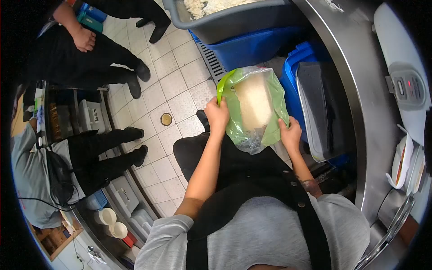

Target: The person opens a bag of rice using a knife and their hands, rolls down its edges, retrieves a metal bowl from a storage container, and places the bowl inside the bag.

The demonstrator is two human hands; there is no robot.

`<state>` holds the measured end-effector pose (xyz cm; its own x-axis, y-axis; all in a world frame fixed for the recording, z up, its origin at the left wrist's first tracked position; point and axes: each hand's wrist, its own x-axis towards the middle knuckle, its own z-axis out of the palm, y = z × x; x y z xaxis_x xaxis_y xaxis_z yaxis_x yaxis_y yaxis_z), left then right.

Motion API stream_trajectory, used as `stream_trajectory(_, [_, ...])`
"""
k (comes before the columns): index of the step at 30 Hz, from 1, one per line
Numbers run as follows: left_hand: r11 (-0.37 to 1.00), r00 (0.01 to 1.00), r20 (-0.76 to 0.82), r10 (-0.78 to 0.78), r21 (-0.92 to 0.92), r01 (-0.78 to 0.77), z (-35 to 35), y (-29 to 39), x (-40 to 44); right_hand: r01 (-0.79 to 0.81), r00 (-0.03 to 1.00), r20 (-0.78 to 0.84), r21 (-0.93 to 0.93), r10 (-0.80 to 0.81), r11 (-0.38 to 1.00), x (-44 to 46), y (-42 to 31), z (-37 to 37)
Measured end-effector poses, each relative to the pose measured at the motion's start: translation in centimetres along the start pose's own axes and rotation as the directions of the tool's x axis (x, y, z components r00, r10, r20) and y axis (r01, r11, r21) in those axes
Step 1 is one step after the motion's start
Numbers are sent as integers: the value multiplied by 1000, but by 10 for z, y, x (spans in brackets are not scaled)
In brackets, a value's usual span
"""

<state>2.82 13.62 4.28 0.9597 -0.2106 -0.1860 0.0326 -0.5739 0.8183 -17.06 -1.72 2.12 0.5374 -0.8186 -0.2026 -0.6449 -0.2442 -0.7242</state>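
Observation:
A green and clear plastic bag (280, 101) hangs open in front of my apron, with pale, fine-grained stuff (254, 101) inside; I cannot tell exactly what it is. My left hand (218, 116) grips the bag's bright green edge on the left. On the other side, my right hand (290, 133) pinches the rim between thumb and fingers. Beyond the bag stands a deep grey tub (238, 20) holding white, crumbly stuff (209, 6).
Blue bins (252, 47) stand under the grey tub and beside a dark lidded container (315, 103). A steel counter (348, 85) runs along the right, bearing a rice cooker (407, 85). Several people stand at the left on the tiled floor (168, 92), near shelving with white cups (107, 216).

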Motion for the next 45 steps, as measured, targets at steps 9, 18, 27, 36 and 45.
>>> stream_trajectory(9, [943,979,-203,20,-322,-87,34,0,27,-560,822,559,762,106,324,31,7,29])
stream_trajectory(18, [954,946,144,289,-121,-273,7,-12,45,-517,802,507,854,315,-56,57,70,27])
stream_trajectory(27, [134,681,724,104,-689,712,-13,-66,47,-497,842,504,863,195,-88,62,69,29])
stream_trajectory(36, [562,931,339,-132,-749,352,-10,-12,16,-584,810,575,808,114,75,28,78,15])
stream_trajectory(45, [363,908,330,-257,-838,407,28,-29,-93,-611,788,603,791,126,38,-14,57,-2])
